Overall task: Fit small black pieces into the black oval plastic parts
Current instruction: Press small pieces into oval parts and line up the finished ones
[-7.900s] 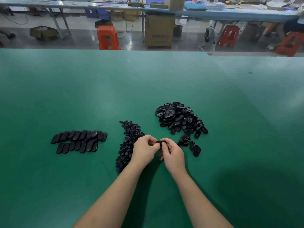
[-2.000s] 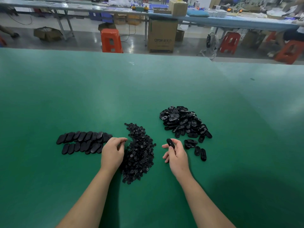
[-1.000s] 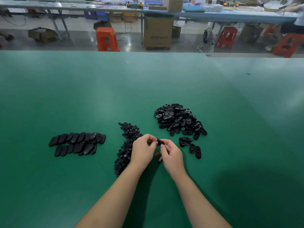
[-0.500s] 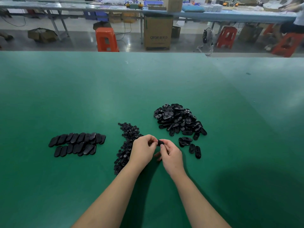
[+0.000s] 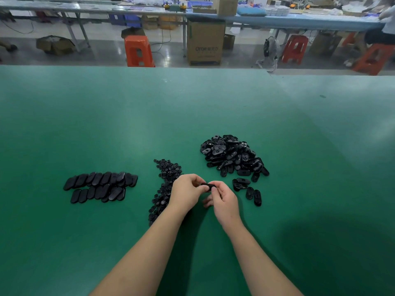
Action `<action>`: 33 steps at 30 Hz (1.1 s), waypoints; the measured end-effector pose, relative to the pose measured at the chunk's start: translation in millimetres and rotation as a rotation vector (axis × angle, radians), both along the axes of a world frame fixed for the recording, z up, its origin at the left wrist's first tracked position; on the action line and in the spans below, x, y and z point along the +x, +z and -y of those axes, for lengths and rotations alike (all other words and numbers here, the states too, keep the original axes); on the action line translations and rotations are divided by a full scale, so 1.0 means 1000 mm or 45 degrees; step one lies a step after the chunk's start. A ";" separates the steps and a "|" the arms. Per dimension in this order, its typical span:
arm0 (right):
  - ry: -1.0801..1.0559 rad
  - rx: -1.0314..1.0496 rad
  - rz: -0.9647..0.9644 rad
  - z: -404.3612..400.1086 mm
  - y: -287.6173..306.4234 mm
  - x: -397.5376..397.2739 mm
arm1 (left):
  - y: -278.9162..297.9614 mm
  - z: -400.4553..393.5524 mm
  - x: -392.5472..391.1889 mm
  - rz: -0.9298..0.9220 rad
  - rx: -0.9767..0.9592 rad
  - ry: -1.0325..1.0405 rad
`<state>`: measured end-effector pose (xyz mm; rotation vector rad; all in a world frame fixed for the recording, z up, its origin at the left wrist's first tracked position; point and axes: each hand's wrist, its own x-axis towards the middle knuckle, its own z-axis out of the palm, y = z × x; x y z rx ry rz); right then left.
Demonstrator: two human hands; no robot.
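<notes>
A large cardboard carton (image 5: 205,42) is standing on the floor beyond the tabletop (image 5: 128,116), and an open cardboard box (image 5: 56,45) is sitting further left; what either holds cannot be told. On the smooth green tabletop, three groups of glossy black plastic are lying loose, in no container. At the right, a heap of oval shells (image 5: 233,155) is lying jumbled, some showing hollow undersides, with a few strays (image 5: 249,188) resting just beside its near edge. In the middle, a long strip of small round pieces (image 5: 165,184) is running toward the person, partly hidden by the left forearm. At the left, finished oval parts (image 5: 100,186) are lying in two overlapping rows, smooth rounded backs up.

The left hand (image 5: 187,194) and right hand (image 5: 223,198) are meeting just above the tabletop, between the strip and the strays. Each grip is pinching one end of a single oval part (image 5: 207,185) with curled fingers. Whether a small piece is sitting in it cannot be told.
</notes>
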<state>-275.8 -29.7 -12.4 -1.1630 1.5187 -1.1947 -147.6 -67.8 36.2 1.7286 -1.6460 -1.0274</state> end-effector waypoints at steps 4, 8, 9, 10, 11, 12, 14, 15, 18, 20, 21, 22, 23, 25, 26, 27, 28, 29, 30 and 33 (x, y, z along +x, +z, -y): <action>-0.003 -0.044 -0.052 -0.001 0.002 0.002 | 0.000 0.001 0.000 -0.068 -0.010 -0.007; -0.043 -0.066 -0.042 0.000 0.003 0.002 | 0.000 0.001 -0.001 -0.074 0.000 -0.046; -0.047 -0.065 -0.043 0.000 0.002 0.002 | 0.000 0.000 -0.001 -0.059 -0.004 -0.053; -0.048 -0.063 -0.047 0.000 0.002 0.002 | 0.000 0.000 -0.002 -0.045 -0.008 -0.053; -0.050 -0.062 -0.052 0.000 0.001 0.002 | 0.000 -0.001 -0.003 -0.030 -0.012 -0.049; -0.052 -0.062 -0.057 0.000 0.001 0.002 | 0.000 -0.001 -0.003 -0.012 -0.018 -0.043; -0.054 -0.064 -0.062 0.001 0.000 0.002 | 0.001 -0.002 -0.004 0.039 -0.038 -0.036; -0.055 -0.066 -0.061 0.001 -0.001 0.001 | 0.001 -0.003 -0.005 0.068 -0.051 -0.035; -0.058 -0.059 -0.051 0.002 -0.002 0.000 | 0.000 -0.004 -0.007 0.151 -0.105 -0.048; -0.061 -0.053 -0.032 0.002 -0.002 0.000 | -0.001 -0.004 -0.009 0.181 -0.128 -0.044; -0.062 -0.051 -0.019 0.003 -0.003 0.000 | -0.002 -0.005 -0.010 0.183 -0.131 -0.037; -0.064 -0.050 -0.005 0.002 -0.003 0.000 | -0.002 -0.005 -0.011 0.185 -0.136 -0.028; -0.064 -0.050 0.007 0.002 -0.003 0.001 | -0.003 -0.006 -0.011 0.185 -0.142 -0.020; -0.069 -0.050 0.027 0.002 -0.004 0.001 | -0.004 -0.006 -0.013 0.167 -0.145 -0.002; -0.076 -0.053 0.031 0.002 -0.004 0.000 | -0.005 -0.006 -0.014 0.157 -0.149 0.003; -0.082 -0.057 0.029 0.002 -0.004 0.000 | -0.005 -0.006 -0.014 0.153 -0.161 0.001; -0.087 -0.058 0.023 0.002 -0.003 0.000 | -0.005 -0.006 -0.014 0.158 -0.179 -0.007; -0.091 -0.058 0.017 0.002 -0.003 0.000 | -0.006 -0.006 -0.014 0.164 -0.201 -0.021; -0.095 -0.058 0.012 0.002 -0.003 0.000 | -0.007 -0.007 -0.013 0.170 -0.226 -0.041; -0.101 -0.052 0.005 0.002 -0.001 0.000 | -0.009 -0.007 -0.009 0.200 -0.302 -0.125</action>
